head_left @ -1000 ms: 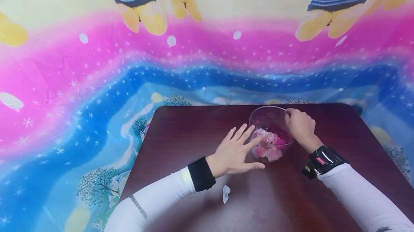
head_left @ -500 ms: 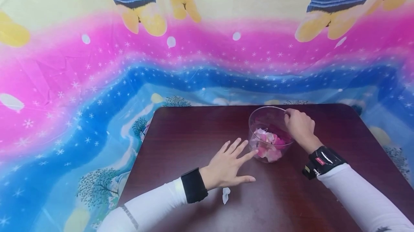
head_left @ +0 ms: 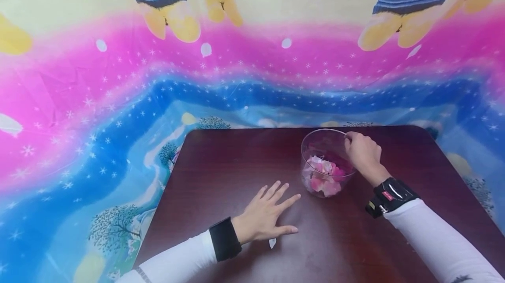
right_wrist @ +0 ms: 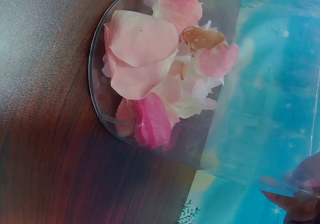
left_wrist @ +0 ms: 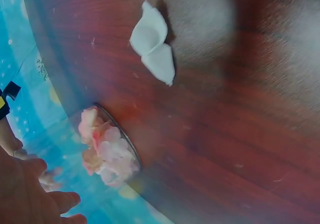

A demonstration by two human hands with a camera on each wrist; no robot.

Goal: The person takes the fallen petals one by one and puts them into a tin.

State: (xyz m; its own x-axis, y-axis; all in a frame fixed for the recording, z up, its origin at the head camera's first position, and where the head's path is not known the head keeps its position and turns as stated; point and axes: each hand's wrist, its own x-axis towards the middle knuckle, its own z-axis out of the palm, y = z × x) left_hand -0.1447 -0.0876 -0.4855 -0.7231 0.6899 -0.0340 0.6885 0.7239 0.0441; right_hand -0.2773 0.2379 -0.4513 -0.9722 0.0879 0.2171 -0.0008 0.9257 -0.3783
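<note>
A clear, round container (head_left: 304, 160) stands on the table with pink and white flower petals (right_wrist: 145, 54) in its bottom. My right hand (head_left: 364, 153) grips its rim on the right side, thumb and fingers on either side of the wall. To the left and nearer, my left hand (head_left: 262, 215) is spread with straight fingers and holds nothing. A white, twisted petal-like piece (left_wrist: 150, 39) lies on the tabletop; in the head view the left hand partly covers it. Among the petals in the right wrist view are a deep pink one and a brownish one.
The dark reddish-brown table (head_left: 229, 156) has rounded far corners. Behind it hangs a colourful cloth (head_left: 252, 68) with bears and snowflakes, reaching down to the table's far edge. A black band (head_left: 225, 239) circles the left wrist, and a strapped device (head_left: 394, 195) the right.
My left hand has moved away from the container, left and toward the near side, and now overlaps the white piece. The right hand stays on the rim.
</note>
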